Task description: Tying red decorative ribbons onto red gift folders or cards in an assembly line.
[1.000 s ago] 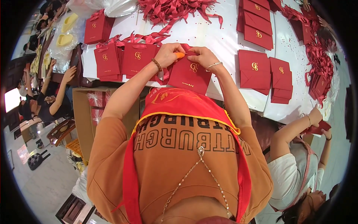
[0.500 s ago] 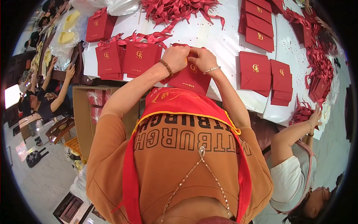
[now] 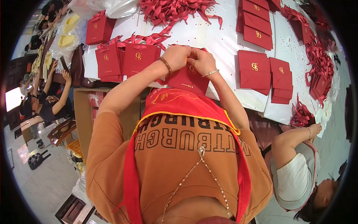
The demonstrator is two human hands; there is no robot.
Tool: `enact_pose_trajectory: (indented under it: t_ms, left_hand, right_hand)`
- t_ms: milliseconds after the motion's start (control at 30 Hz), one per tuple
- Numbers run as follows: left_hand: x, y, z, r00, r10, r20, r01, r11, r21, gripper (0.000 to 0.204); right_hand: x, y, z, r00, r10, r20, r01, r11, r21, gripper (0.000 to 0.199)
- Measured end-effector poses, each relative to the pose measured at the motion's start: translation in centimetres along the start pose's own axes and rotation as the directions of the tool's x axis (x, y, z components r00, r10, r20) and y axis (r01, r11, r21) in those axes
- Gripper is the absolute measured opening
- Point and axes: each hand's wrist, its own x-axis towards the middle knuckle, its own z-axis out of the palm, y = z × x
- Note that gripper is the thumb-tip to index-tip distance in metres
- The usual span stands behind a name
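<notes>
Two bare hands meet at the top edge of one red paper bag (image 3: 181,80), which lies at the near side of the white table (image 3: 223,41), just in front of the person's red apron (image 3: 175,102). The left hand (image 3: 176,59) has its fingers curled in, a sliver of something orange (image 3: 186,59) showing at their tips and seemingly gripped; the right hand (image 3: 203,62) bends its fingers down beside it, but I cannot tell what its tips pinch. To work well here, I would hold the bag flat and steady with one hand, press close to the edge, and avoid creasing the card. A gold monogram (image 3: 192,69) shows partly on the bag's front, with tiny gold print near the bottom, too small to read. Matching monograms mark the ribboned bags (image 3: 140,65) to the left and the stacked bags (image 3: 254,76) to the right; beyond lies a heap of red ribbons (image 3: 175,11), while the brown shirt (image 3: 175,160) carries large outlined capitals
</notes>
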Motion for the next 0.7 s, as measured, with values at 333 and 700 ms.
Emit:
enact_pose_trajectory:
  t_ms: [333, 700]
  left_hand:
    - [3.0, -2.5, -4.9, 0.793, -0.136, 0.593, 0.374, 0.878, -0.299, 0.023]
    - [5.5, -4.7, -3.5, 0.587, 0.061, 0.807, 0.309, 0.905, -0.293, 0.022]
  right_hand:
    - [-0.7, -0.8, -0.4, 0.982, -0.182, -0.043, 0.181, 0.983, -0.026, 0.024]
    - [-1.5, -1.7, -0.3, 0.934, -0.328, -0.141, 0.309, 0.941, -0.139, 0.017]
